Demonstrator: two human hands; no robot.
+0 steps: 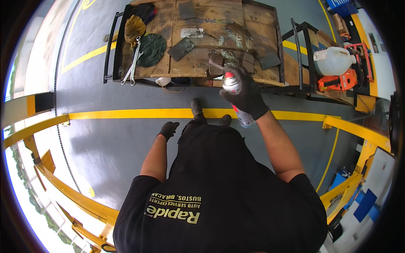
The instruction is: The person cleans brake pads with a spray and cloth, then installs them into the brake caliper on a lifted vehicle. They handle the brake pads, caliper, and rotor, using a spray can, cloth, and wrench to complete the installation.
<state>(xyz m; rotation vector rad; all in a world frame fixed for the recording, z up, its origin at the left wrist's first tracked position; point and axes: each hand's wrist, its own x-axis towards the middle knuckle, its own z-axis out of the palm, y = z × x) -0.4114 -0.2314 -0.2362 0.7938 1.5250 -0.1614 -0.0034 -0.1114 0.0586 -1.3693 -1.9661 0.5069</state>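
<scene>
My gloved right hand (248, 95) is wrapped around an aerosol spray can (231, 83). The can is tilted, with its red nozzle toward the cardboard-topped cart and its lower end showing below my palm. Close beyond the nozzle, dark brake-pad-like blocks (248, 63) lie on the stained cardboard (202, 25), which has wet, shiny patches. Flat dark plates (182, 48) are spread around them. In a black glove, my left hand (169, 130) hangs beside my body with its fingers curled and nothing visible in them.
Two wrenches (134, 63) and bunched cloths (151, 49) occupy the cart's left side. To the right, a second cart holds a translucent jug (333, 60) and an orange tool case (337, 81). Yellow lift arms (358, 130) extend at both sides over the grey floor.
</scene>
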